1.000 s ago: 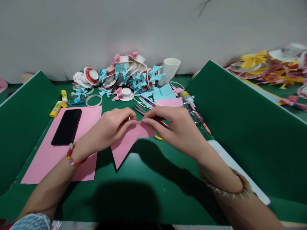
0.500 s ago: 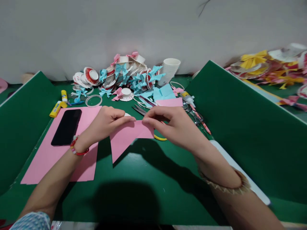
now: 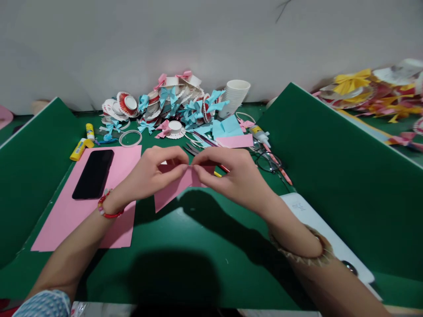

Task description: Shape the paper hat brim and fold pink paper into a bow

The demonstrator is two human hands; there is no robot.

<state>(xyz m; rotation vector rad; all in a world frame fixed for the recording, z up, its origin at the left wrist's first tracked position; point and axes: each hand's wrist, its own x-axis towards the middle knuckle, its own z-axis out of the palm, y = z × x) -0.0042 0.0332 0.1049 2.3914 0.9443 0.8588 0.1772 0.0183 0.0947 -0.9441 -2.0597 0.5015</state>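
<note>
We hold a small pink paper piece (image 3: 175,187) between both hands, just above the green worktop (image 3: 205,246) near its middle. Our left hand (image 3: 155,174) pinches its upper edge with thumb and forefinger closed on the paper, and our right hand (image 3: 231,174) pinches the same edge just beside it, so the fingertips of the two hands nearly meet. The paper is plain pale pink and matt, folded along the top where we grip it; below the fingers it hangs down to a pointed corner at the lower left, casting a shadow on the worktop.

To our left a large pink sheet (image 3: 66,215) lies flat with a black phone (image 3: 93,173) resting on it. Beyond it lie a yellow glue stick (image 3: 79,149) and a tape ring (image 3: 130,138). Further back, against the wall, a heap of paper-cup hats with blue and pink bows (image 3: 168,108) sits next to a stack of white paper cups (image 3: 235,97). Spectacles (image 3: 269,160) lie to the right of our hands.
</note>
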